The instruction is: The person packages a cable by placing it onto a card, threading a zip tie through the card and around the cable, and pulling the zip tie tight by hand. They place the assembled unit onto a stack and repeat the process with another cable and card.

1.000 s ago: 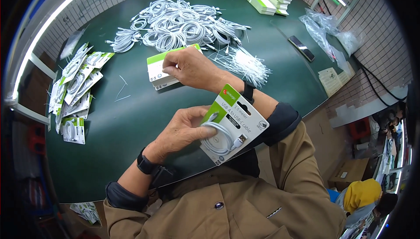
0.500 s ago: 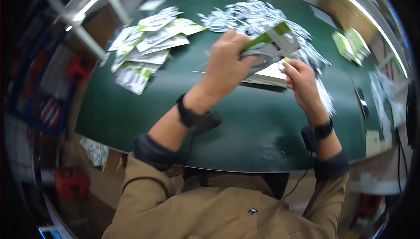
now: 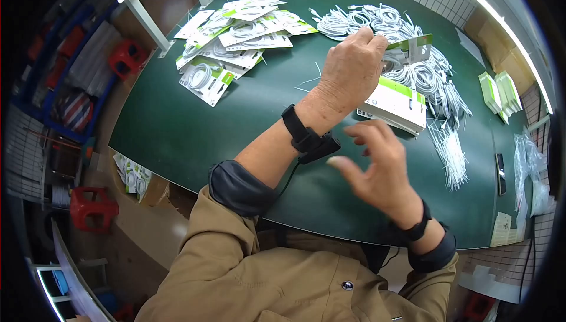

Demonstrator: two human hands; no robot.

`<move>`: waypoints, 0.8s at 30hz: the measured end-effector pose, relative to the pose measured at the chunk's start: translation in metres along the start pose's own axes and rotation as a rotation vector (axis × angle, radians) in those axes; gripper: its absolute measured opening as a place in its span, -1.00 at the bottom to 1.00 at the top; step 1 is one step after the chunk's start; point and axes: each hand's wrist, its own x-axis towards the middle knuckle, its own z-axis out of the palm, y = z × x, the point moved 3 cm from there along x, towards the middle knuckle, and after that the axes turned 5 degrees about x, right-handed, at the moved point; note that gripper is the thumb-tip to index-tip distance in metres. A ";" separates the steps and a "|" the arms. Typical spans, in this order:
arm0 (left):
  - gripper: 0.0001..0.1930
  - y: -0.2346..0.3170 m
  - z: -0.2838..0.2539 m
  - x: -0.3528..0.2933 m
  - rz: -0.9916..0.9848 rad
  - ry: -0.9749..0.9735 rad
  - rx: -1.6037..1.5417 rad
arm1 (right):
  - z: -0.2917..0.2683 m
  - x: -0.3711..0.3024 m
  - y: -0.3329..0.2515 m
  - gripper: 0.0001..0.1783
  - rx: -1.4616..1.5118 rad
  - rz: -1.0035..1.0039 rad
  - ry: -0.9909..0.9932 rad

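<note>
My left hand (image 3: 355,67) is closed on a green-and-white packaging card (image 3: 416,48), raised over the far middle of the green table. A grey cable coil shows on the card by my fingers, partly hidden. Below and to the right of that hand lies a stack of flat green-and-white cards (image 3: 401,105). My right hand (image 3: 382,169), slightly blurred, hovers nearer my body with fingers spread and holds nothing. Behind the stack is a heap of coiled white cables (image 3: 383,20). A bundle of thin white ties (image 3: 450,157) lies to the right of the stack.
Carded cables (image 3: 247,27) are piled at the far left of the green table (image 3: 177,127). On the right are packs of green-and-white cards (image 3: 500,95), a dark slim object (image 3: 500,174) and clear plastic bags (image 3: 525,163). A red stool (image 3: 93,209) stands on the floor left.
My right hand has come away from the card, dropped toward me and spread its fingers. My left hand still holds the card. The whole view has shifted.
</note>
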 end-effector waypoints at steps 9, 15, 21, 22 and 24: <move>-0.76 -0.002 0.023 -0.002 -0.142 -0.020 -0.253 | 0.039 -0.001 0.003 -0.43 -0.311 -0.339 0.187; -0.75 -0.010 0.035 -0.013 -0.195 -0.028 -0.344 | 0.038 0.001 0.014 -0.44 -0.283 -0.354 0.254; -0.76 -0.009 0.034 -0.018 -0.101 -0.081 -0.120 | 0.027 0.003 0.026 -0.44 -0.318 -0.291 0.266; -0.76 -0.009 0.033 -0.018 -0.051 -0.060 -0.068 | 0.025 0.004 0.028 -0.44 -0.328 -0.259 0.270; -0.75 -0.009 0.032 -0.018 0.050 -0.018 0.038 | 0.024 0.003 0.030 -0.44 -0.314 -0.289 0.257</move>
